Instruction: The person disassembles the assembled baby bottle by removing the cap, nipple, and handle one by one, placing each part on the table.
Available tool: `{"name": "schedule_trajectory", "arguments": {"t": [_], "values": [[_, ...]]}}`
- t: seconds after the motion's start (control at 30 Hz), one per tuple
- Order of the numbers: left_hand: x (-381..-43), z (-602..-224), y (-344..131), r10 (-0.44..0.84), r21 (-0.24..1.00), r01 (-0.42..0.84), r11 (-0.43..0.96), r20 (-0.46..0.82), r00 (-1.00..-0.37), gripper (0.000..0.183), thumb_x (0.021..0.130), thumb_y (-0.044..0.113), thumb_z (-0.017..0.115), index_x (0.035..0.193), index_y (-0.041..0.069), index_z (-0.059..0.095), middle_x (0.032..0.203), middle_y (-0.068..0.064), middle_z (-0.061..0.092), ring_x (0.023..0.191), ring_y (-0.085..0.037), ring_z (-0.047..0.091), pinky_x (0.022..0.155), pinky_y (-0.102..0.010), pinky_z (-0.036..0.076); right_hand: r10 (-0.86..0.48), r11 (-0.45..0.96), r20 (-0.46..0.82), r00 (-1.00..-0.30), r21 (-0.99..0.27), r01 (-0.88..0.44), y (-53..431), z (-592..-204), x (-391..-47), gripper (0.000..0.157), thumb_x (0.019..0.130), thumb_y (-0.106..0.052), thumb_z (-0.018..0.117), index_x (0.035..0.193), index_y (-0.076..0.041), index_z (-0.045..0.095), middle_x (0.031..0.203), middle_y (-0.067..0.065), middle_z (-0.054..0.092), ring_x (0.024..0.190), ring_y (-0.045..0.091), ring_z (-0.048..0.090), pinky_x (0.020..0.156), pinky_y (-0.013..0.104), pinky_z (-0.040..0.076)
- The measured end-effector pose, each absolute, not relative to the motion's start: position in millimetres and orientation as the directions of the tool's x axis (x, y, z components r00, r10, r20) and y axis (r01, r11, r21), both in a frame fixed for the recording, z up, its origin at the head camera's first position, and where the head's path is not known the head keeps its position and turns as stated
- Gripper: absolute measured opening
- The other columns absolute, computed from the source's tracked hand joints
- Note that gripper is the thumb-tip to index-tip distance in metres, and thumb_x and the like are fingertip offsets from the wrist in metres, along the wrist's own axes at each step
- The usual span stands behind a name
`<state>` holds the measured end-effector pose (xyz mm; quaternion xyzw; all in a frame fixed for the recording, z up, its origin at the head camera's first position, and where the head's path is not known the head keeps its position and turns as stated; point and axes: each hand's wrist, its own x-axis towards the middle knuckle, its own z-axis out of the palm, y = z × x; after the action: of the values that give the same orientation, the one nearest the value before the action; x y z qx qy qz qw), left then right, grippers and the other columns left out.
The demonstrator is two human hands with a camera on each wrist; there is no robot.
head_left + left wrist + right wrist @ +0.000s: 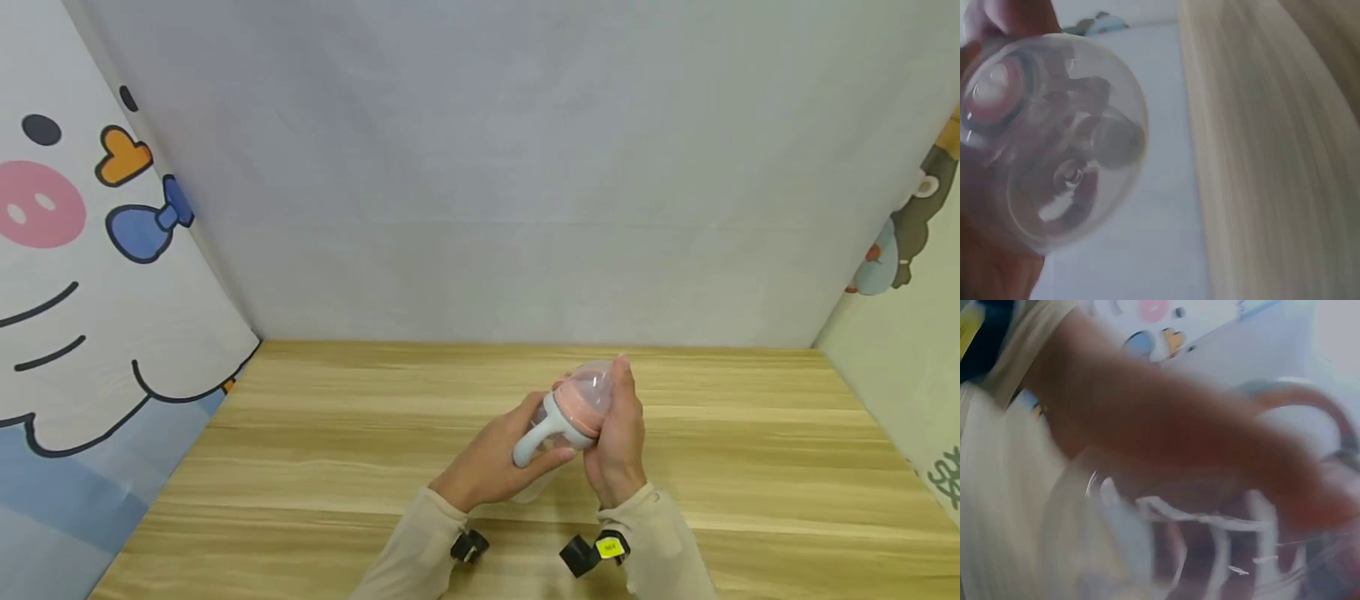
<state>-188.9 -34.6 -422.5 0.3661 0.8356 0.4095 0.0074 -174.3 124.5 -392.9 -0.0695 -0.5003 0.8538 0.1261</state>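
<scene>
Both hands hold a baby bottle [581,408] above the table, tilted with its clear domed cap [597,379] pointing up and away. It has a pink collar [579,410] and a pale grey-blue handle [532,442]. The left hand [498,454] grips the clear body from the left, thumb below the handle. Against the right side of the collar and cap lies the right hand [621,433], one digit reaching up along the dome. In the left wrist view the bottle's round clear base [1079,181] faces the camera. The right wrist view is blurred, with the clear body [1210,550] low in it.
Beneath the hands is a wood-grain table [337,417]. A pale wall sheet [525,183] rises along its back edge. Cartoon-printed sheets stand at the left [187,350] and right [885,350]. A black camera mount sits on each wrist.
</scene>
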Motion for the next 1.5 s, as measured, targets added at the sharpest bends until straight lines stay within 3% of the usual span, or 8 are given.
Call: {"name": "schedule_trajectory", "arguments": {"t": [0.13,0.43,0.87,1.27,1.5], "values": [[-188.7,-422.6,-35.2,0.632,0.674,0.607,0.42,0.263,-0.729,0.057,0.096,0.05,0.064,0.14,0.021,0.044,0.102,0.002,0.066,0.082,-0.004,0.058,0.074,-0.021,0.05,0.274,-0.526,-0.05,-0.961,-0.844,-0.106,129.5,-392.2,-175.0,0.05,0.102,-0.064,0.036,0.113,-0.017,0.05,0.083,-0.003,0.064,0.074,0.012,0.066,0.076,0.029,0.054],[-189.7,-421.9,-39.0,0.625,0.698,0.583,0.416,0.246,-0.74,0.055,0.096,0.05,0.064,0.14,0.021,0.044,0.102,-0.006,0.067,0.081,-0.008,0.059,0.074,-0.022,0.05,0.272,-0.502,-0.035,-0.962,-0.858,-0.111,127.5,-391.4,-176.9,0.05,0.102,-0.063,0.036,0.112,-0.017,0.051,0.083,-0.004,0.064,0.076,0.013,0.067,0.079,0.031,0.054],[-190.6,-421.3,-43.4,0.632,0.688,0.581,0.436,0.225,-0.741,0.054,0.096,0.052,0.063,0.137,0.022,0.045,0.1,-0.005,0.068,0.078,-0.005,0.057,0.071,-0.022,0.049,0.273,-0.502,-0.044,-0.961,-0.859,-0.103,125.8,-392.0,-176.0,0.054,0.102,-0.063,0.036,0.107,-0.012,0.054,0.078,-0.004,0.067,0.074,0.012,0.068,0.08,0.03,0.053],[-190.7,-421.3,-44.5,0.635,0.674,0.596,0.435,0.239,-0.734,0.055,0.096,0.051,0.063,0.138,0.02,0.046,0.091,0.002,0.066,0.073,-0.003,0.057,0.068,-0.02,0.049,0.276,-0.488,-0.049,-0.96,-0.868,-0.096,125.5,-393.3,-176.2,0.051,0.102,-0.064,0.036,0.113,-0.016,0.05,0.082,-0.005,0.065,0.075,0.011,0.068,0.079,0.03,0.054],[-190.9,-420.4,-43.9,0.641,0.665,0.607,0.436,0.244,-0.728,0.054,0.096,0.051,0.064,0.137,0.021,0.046,0.092,0.0,0.068,0.072,-0.002,0.058,0.067,-0.02,0.05,0.286,-0.511,-0.054,-0.957,-0.853,-0.104,129.9,-394.2,-178.8,0.052,0.102,-0.064,0.035,0.106,-0.015,0.053,0.079,-0.004,0.066,0.074,0.012,0.067,0.074,0.028,0.054]]}}
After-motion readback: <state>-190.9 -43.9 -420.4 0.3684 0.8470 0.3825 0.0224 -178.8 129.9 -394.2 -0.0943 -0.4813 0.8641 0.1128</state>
